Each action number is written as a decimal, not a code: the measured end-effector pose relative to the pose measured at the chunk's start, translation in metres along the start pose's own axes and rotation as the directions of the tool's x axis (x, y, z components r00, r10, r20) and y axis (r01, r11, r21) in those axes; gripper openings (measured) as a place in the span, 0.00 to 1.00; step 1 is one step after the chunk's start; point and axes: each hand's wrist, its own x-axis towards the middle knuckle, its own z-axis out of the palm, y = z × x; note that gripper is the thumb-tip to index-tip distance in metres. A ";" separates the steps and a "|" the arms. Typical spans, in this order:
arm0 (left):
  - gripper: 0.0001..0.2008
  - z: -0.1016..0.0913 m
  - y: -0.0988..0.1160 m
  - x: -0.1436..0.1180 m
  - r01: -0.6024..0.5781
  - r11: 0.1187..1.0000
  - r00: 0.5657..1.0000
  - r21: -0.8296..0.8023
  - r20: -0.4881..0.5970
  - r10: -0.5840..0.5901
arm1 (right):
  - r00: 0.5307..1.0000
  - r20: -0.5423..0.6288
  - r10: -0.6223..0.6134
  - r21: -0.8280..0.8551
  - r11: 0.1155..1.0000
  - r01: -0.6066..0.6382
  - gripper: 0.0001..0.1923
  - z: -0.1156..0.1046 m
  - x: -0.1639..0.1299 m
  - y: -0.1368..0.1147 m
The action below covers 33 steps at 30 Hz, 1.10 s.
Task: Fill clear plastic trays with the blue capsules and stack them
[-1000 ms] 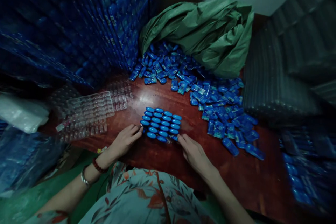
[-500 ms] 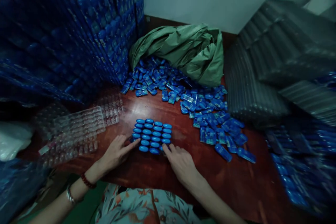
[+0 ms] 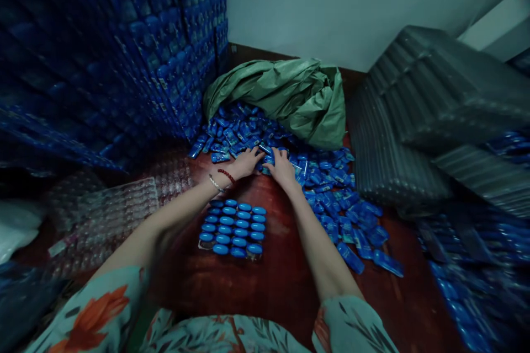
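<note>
Left hand (image 3: 245, 162) and right hand (image 3: 282, 170): fingers bent, at the near edge of the pile of blue packs (image 3: 305, 167); whether any is gripped cannot be told. Risk: packs tugged from below might let others slide nearer. Behind the fingers: green sack (image 3: 285, 91), slack; it could sag if its support shifts. Nearer the body: tray (image 3: 206, 244) of blue packs on the desk (image 3: 278, 245); the left forearm (image 3: 188, 202), dropping, could nudge it.

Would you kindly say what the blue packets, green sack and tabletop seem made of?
Blue packets: probably plastic, smooth with glossy highlights.
Green sack: likely plastic fabric, low sheen, crisp creases.
Tabletop: perhaps varnished wood or laminate, reddish-brown with faint streaks.
</note>
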 end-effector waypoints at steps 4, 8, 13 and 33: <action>0.18 0.008 0.001 -0.001 -0.086 0.996 0.994 0.015 0.076 0.084 | 0.988 0.137 -0.076 -0.032 0.996 0.082 0.20 0.008 -0.004 -0.001; 0.12 0.004 -0.006 -0.033 -0.133 0.991 0.983 -0.032 0.122 0.136 | 0.993 0.037 -0.112 0.142 0.984 0.106 0.19 0.015 -0.048 0.009; 0.18 -0.008 -0.033 -0.099 0.034 0.863 0.991 -0.505 -0.098 -0.096 | 0.989 -0.144 -0.018 0.415 0.907 0.077 0.16 0.022 -0.122 0.031; 0.17 -0.023 0.039 -0.326 0.416 0.592 0.799 -0.691 -0.033 -0.600 | 0.978 -0.099 -0.185 0.540 0.815 0.209 0.10 0.014 -0.268 0.003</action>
